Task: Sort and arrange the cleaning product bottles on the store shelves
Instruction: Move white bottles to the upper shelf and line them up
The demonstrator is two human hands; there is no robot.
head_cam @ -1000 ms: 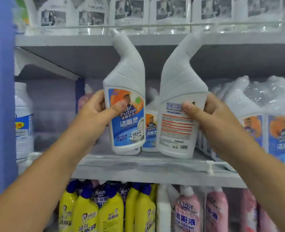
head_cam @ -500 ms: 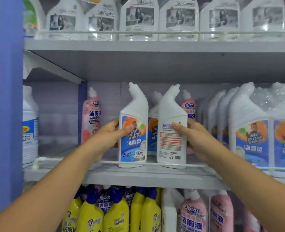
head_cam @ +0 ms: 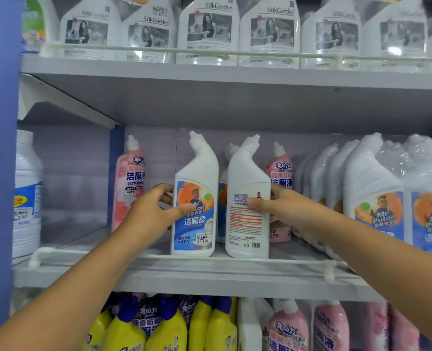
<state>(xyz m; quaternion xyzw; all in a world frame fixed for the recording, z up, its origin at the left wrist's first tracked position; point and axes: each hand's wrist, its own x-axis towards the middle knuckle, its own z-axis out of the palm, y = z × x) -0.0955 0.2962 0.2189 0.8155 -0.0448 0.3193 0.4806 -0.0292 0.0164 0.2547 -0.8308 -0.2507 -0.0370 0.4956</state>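
Note:
Two white angled-neck toilet cleaner bottles stand upright on the middle shelf (head_cam: 159, 277), just behind its white wire rail. My left hand (head_cam: 149, 211) grips the left bottle (head_cam: 197, 198), whose blue and orange front label faces me. My right hand (head_cam: 283, 209) grips the right bottle (head_cam: 247, 178), which shows its back label with red lines and a barcode. A third white bottle (head_cam: 223, 198) stands behind the gap between them.
Pink cleaner bottles (head_cam: 130, 183) stand at the back left and behind the right bottle. Shrink-wrapped white bottle packs (head_cam: 377, 193) fill the shelf's right side. A large white jug (head_cam: 27, 198) stands far left. Clear bottles line the top shelf, yellow and pink ones the bottom.
Both bottles went from held up in front of the shelf to standing on the middle shelf behind the rail. My hands stay wrapped on them.

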